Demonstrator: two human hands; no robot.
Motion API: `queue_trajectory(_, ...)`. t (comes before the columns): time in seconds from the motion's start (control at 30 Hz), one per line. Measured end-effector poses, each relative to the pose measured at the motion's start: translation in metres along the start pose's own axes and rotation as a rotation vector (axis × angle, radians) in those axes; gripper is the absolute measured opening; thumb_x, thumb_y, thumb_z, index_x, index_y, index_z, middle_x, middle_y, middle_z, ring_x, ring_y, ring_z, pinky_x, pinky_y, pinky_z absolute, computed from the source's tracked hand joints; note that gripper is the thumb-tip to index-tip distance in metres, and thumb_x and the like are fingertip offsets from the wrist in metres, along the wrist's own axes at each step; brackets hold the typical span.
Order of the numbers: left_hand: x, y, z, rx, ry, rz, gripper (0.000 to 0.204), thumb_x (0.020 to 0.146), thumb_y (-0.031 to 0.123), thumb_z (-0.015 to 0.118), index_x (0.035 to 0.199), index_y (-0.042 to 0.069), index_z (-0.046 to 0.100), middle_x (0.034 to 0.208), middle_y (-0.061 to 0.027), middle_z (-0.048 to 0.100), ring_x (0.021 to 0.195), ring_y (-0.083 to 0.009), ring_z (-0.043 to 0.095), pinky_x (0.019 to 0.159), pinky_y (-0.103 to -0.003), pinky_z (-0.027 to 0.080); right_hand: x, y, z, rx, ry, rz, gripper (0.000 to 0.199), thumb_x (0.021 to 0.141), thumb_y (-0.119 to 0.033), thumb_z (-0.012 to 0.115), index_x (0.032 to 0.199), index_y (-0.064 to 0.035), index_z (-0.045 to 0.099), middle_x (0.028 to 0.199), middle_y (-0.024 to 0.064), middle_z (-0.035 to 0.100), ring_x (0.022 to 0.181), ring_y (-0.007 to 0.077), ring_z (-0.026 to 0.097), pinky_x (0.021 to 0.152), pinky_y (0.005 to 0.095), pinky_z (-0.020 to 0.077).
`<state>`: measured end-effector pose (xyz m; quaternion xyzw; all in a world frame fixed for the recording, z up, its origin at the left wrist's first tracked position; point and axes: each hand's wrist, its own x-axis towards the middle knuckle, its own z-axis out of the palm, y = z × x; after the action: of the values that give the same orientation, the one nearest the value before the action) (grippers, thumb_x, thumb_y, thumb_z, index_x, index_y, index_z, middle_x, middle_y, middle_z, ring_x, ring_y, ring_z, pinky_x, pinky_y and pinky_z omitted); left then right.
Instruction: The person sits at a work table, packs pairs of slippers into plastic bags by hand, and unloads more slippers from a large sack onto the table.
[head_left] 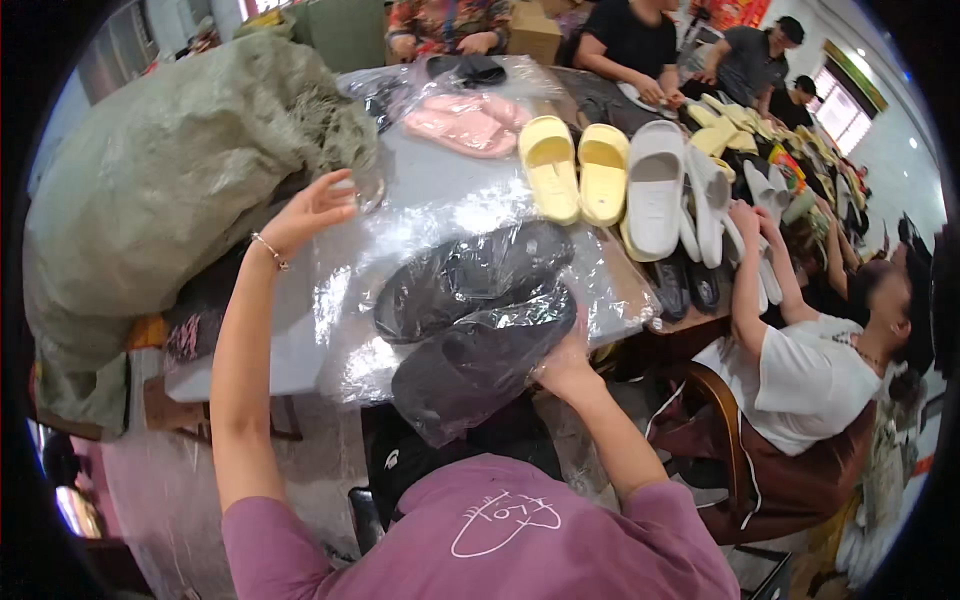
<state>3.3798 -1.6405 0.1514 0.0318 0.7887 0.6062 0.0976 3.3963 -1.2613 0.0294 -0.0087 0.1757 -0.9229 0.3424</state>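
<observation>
**Black slippers going into a slick bag**

Her left hand (315, 208) pinches the far edge of the clear crinkly plastic bag (440, 230) on the grey table (440, 165). Her right hand (565, 365) grips the soft black foam slippers (470, 320) through the film. Light, squashy, probably slippery; best held at the heel.

**Bright, even room light with fisheye warp**

Daylight enters from windows (845, 100) at two o'clock, slightly blown out. White glare streaks the clear plastic bag (440, 300) at centre. Shadows are soft. Edges bend strongly inside a black rim; far figures blur.
</observation>
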Motion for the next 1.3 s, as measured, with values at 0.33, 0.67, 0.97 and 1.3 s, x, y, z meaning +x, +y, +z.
queue_trajectory(0.33,-0.126,-0.095,0.137,0.642,0.554,0.034,0.053,0.086,0.022,0.056,0.13,-0.002,0.039,0.132,-0.0226,0.039,0.124,-0.0365,0.035,0.103,-0.04,0.03,-0.033,-0.035,0.047,-2.59,-0.219,0.105,0.054,0.08,-0.036,0.059,0.125,-0.0095,0.049,0.125,0.0139,0.051,0.119,0.0293,0.043,0.099,0.0489,0.0286)
queue_trajectory(0.67,-0.108,-0.106,0.154,1.034,0.604,-0.077,0.061,0.078,0.032,0.061,0.125,-0.001,0.043,0.129,-0.021,0.042,0.118,-0.0393,0.038,0.096,-0.047,0.031,0.028,-0.105,0.081,-2.435,0.318,0.205,0.07,0.084,-0.063,0.039,0.087,0.0027,0.063,0.087,0.0219,0.061,0.088,0.0376,0.057,0.079,0.043,0.0432)
queue_trajectory(0.97,-0.106,-0.098,0.149,1.052,0.599,-0.067,0.067,0.076,0.032,0.063,0.132,0.004,0.038,0.123,-0.0156,0.047,0.107,-0.0332,0.043,0.09,-0.044,0.033,0.043,-0.086,0.057,-1.563,-0.049,0.394,0.024,0.092,-0.027,0.052,0.08,-0.0063,0.056,0.103,0.0165,0.063,0.095,0.0248,0.061,0.076,0.03,0.0484)
queue_trajectory(1.3,-0.099,-0.148,0.099,-0.211,0.696,-0.124,0.064,0.088,0.033,0.055,0.134,-0.006,0.032,0.118,-0.0135,0.054,0.111,-0.0263,0.046,0.094,-0.033,0.034,0.059,-0.048,0.156,-0.259,-0.546,0.056,0.028,0.097,-0.03,0.035,0.097,-0.0098,0.055,0.135,0.0192,0.039,0.127,0.0325,0.036,0.101,0.0566,0.0314)
